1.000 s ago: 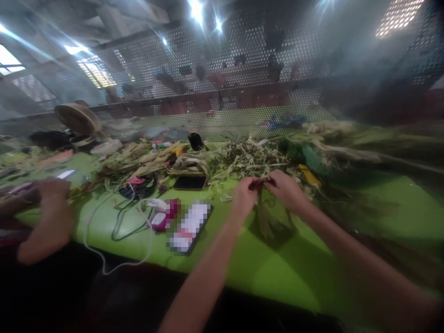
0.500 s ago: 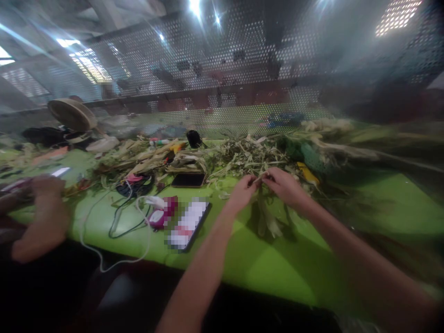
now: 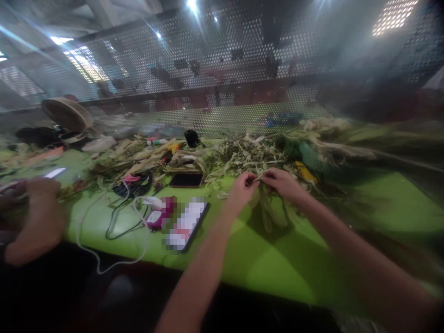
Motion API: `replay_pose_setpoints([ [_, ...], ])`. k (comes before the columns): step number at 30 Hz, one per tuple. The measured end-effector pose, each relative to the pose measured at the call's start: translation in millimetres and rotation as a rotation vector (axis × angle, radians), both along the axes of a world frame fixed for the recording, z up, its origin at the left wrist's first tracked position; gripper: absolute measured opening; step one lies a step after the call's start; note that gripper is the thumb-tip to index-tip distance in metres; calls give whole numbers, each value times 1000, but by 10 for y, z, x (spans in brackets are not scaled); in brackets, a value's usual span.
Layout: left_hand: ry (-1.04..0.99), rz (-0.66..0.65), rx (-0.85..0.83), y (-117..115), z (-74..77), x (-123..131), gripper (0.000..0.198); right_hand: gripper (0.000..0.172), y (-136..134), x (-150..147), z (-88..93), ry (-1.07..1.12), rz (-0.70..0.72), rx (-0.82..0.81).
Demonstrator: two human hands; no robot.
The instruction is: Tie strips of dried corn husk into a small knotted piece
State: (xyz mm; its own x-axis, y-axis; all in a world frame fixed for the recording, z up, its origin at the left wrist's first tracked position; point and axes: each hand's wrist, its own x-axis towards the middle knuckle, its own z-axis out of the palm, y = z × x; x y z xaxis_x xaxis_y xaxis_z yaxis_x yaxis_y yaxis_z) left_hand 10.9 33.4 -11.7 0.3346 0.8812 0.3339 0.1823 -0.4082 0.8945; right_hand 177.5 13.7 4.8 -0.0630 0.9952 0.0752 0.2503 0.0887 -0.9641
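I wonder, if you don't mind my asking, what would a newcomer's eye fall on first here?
Probably the left hand and right hand, which meet fingertip to fingertip, pinching pale, dried-looking leaves that hang below them over the bright green table. Next, perhaps, the phone with a lit, pixelated screen left of the left forearm, and the tangled heap of dried plant strips behind the hands.

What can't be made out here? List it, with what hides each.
From the head view:
Pale strip: partly hidden by left hand and right hand.
Near phone: screen content masked by pixelation.
Co-worker's hand: blurred, grip unclear.
Dark shapes at the perforated panel: too small and blurred.
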Motion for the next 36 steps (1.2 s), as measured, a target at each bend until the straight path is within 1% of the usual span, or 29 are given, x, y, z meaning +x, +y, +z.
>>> replay_pose_setpoints([
  [4, -17, 29, 61, 21, -43, -8, 8, 30, -1, -16, 2, 57, 26, -45],
  [8, -34, 85, 75, 12, -46, -12, 9, 33, -3, -18, 1, 47, 31, -60],
  [14, 3, 59, 33, -32, -18, 6, 9, 35, 21, -3, -24, -7, -9, -24],
  [18, -3, 66, 7, -34, -32, 24, 13, 31, 30, -9, -28, -8, -37, -27],
  [24, 16, 84, -47, -29, -35, 29, 15, 18, -10, -39, 33, -28, -60, -53],
  [27, -6, 76, -95, -33, -22, 25, 12, 13, -31, -44, 54, -37, -43, -74],
  [30, -43, 74, -180, -32, -13, 23, 9, 12, -41, -50, 51, 17, -48, -100],
  [33, -113, 41, -271, -23, -14, 20, 6, 11, -38, -54, 41, 63, -12, -134],
  [36, -233, 10, -370, -6, -16, 9, 7, 12, -23, -39, 39, 27, 38, -86],
])
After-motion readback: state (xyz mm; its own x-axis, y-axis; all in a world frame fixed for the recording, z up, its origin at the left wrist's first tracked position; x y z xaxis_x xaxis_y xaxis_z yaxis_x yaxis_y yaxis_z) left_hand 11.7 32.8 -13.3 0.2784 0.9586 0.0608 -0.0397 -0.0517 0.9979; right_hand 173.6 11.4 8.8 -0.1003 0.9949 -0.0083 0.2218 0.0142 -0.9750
